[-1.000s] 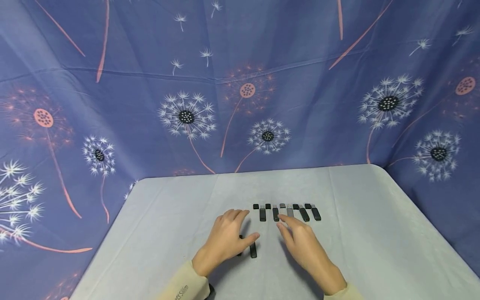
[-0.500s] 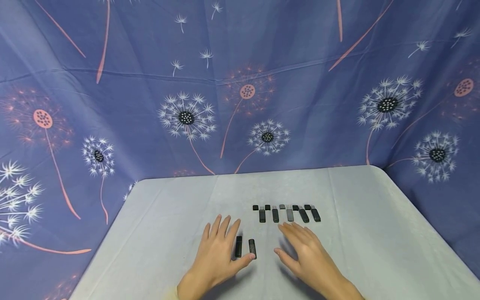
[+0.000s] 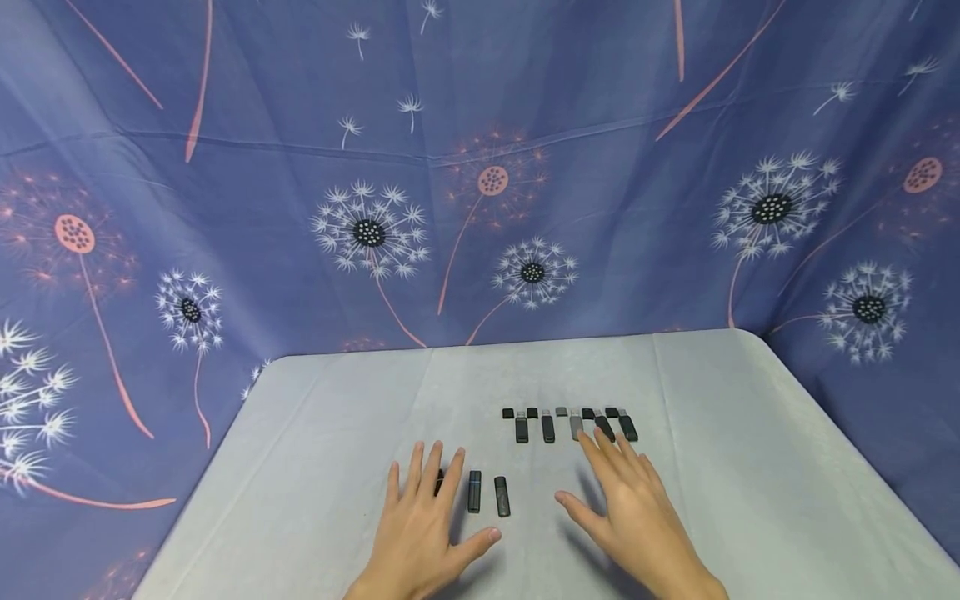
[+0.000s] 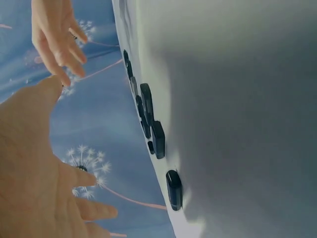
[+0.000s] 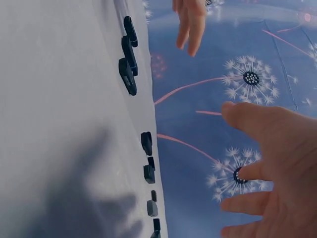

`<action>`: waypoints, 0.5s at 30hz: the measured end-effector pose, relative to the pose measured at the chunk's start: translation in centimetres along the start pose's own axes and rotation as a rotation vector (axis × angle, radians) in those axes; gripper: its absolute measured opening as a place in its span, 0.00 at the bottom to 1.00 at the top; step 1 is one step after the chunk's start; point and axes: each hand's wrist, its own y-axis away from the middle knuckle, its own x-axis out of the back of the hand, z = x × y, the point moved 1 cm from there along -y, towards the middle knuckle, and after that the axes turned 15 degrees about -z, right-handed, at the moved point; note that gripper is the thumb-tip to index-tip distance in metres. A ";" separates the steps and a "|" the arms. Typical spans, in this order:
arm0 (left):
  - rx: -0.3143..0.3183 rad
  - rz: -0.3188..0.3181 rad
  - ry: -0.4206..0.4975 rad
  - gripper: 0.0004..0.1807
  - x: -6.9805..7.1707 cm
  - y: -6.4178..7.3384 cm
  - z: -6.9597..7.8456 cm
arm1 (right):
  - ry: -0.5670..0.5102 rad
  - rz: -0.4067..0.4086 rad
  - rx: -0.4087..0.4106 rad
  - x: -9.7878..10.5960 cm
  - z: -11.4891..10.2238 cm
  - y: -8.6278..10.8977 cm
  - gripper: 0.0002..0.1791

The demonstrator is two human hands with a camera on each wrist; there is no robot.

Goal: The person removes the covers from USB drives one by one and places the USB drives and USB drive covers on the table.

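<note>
While both hands hover above the pale table (image 3: 780,483), fingers spread, the left hand (image 3: 420,529) and right hand (image 3: 641,521) stand well apart, with room between them and out to both side edges. Three dark USB sticks (image 3: 475,493) lie by the left hand, one partly covered. Farther right, five uncapped sticks (image 3: 522,430) and their small caps (image 3: 532,412) line up short of the far edge, before a blue dandelion curtain (image 3: 615,208).

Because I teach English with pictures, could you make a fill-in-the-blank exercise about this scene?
1. Altogether, ____ small loose caps lie on the table.
2. Four uncapped USB sticks are black; the fifth is ____.
3. Near the left hand lie ____ more sticks.
4. The right hand is holding ____.

Missing words: five; grey; three; nothing.
</note>
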 end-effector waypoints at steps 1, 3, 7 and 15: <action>0.007 -0.004 0.003 0.54 0.0 0.2 -0.1 | 0.002 -0.017 -0.013 0.0 0.0 0.1 0.45; 0.027 -0.018 0.003 0.55 0.1 0.5 -0.5 | 0.003 -0.049 -0.025 0.0 0.0 0.2 0.46; 0.055 -0.058 0.007 0.55 0.0 1.0 -1.2 | 0.008 -0.084 -0.019 -0.3 0.2 0.4 0.47; 0.070 -0.067 0.024 0.54 0.0 1.2 -1.6 | -0.012 -0.087 -0.002 -1.4 0.5 0.0 0.47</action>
